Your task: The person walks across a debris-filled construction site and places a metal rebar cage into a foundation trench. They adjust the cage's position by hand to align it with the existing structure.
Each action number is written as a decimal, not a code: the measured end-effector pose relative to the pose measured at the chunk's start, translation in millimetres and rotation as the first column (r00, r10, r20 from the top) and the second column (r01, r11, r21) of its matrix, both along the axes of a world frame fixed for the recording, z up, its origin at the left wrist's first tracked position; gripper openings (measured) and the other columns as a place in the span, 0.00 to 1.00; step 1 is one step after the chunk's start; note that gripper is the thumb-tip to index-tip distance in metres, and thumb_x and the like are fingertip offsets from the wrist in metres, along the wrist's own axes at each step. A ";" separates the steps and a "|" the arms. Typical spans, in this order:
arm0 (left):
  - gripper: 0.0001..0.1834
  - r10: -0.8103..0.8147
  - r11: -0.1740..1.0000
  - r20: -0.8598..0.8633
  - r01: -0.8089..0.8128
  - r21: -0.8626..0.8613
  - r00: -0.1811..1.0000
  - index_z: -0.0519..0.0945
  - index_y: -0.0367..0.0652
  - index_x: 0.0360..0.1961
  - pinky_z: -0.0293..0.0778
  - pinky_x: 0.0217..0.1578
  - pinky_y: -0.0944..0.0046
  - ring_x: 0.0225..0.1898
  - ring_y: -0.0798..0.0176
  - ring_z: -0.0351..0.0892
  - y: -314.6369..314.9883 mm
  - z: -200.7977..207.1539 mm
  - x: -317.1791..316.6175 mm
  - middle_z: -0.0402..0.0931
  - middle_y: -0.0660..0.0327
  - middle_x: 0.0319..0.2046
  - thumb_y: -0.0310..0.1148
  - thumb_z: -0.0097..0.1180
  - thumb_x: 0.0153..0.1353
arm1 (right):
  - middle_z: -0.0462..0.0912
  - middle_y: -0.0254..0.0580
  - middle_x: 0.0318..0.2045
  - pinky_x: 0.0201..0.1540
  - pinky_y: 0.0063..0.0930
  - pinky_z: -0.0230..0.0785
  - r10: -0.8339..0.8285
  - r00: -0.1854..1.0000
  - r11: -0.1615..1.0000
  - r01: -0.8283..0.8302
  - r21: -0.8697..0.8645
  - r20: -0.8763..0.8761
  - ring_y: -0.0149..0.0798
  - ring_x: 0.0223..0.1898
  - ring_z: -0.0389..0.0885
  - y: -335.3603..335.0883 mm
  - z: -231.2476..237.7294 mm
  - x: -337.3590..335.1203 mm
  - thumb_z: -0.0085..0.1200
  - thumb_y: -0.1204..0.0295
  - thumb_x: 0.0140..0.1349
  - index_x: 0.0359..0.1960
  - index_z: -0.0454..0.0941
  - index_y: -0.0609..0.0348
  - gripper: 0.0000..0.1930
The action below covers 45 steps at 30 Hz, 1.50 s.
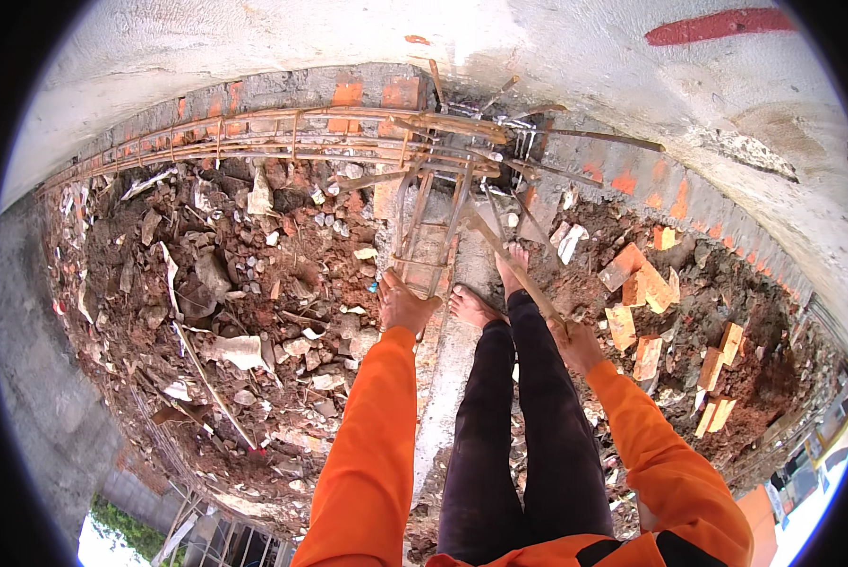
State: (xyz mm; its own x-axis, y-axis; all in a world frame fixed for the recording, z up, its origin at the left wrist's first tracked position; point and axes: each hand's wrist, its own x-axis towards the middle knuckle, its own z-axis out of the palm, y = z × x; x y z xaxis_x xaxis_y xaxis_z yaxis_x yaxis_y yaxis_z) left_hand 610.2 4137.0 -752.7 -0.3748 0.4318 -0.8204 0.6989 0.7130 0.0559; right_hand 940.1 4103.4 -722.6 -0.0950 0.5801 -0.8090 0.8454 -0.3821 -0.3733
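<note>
A narrow cage of rusty steel rebar (427, 244) with cross ties runs toward me from the wall corner. My left hand (407, 304) is closed around its near end, though the fingertips are partly hidden. To the right, my right hand (575, 346) grips a long wooden stick (513, 257). The stick slants up and left, its far end near the side of the cage. Where the cage meets the corner, a longer rebar cage (296, 134) lies along the wall, with several loose bar ends sticking out.
My bare feet (475, 307) stand on a narrow concrete strip (450, 387). Reddish soil and rubble (296, 274) lie on both sides, with broken orange bricks (639, 279) at right. A pale wall (254, 42) curves behind a low brick course (346, 92).
</note>
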 end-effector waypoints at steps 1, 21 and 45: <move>0.64 -0.007 1.000 -0.029 0.007 0.001 1.000 0.40 0.25 0.65 0.54 0.65 0.59 0.66 0.44 0.50 0.9 -1.9 1.8 0.52 0.37 0.63 0.44 0.71 0.37 | 0.74 0.59 0.16 0.26 0.49 0.65 -0.009 1.000 1.000 0.010 -0.027 0.021 0.61 0.22 0.74 -0.1 1.7 3.3 0.39 0.42 0.63 0.21 0.75 0.68 0.35; 0.45 0.019 0.994 -0.039 -0.015 0.106 0.999 0.57 0.36 0.47 0.69 0.50 0.52 0.49 0.41 0.72 4.4 -5.3 -4.0 0.72 0.42 0.45 0.38 0.75 0.31 | 0.75 0.60 0.19 0.30 0.50 0.66 -0.032 0.999 0.992 0.032 -0.120 0.004 0.61 0.26 0.77 -8.0 58.0 -10.6 0.37 0.49 0.66 0.25 0.72 0.68 0.29; 0.54 0.097 0.994 0.172 -0.088 -0.057 0.980 0.55 0.30 0.56 0.60 0.61 0.58 0.61 0.45 0.63 22.1 1.4 -20.5 0.61 0.40 0.59 0.47 0.76 0.35 | 0.74 0.60 0.18 0.30 0.48 0.65 -0.163 0.986 0.957 0.154 -0.244 -0.017 0.60 0.26 0.76 52.3 77.4 -20.2 0.42 0.54 0.64 0.28 0.73 0.69 0.25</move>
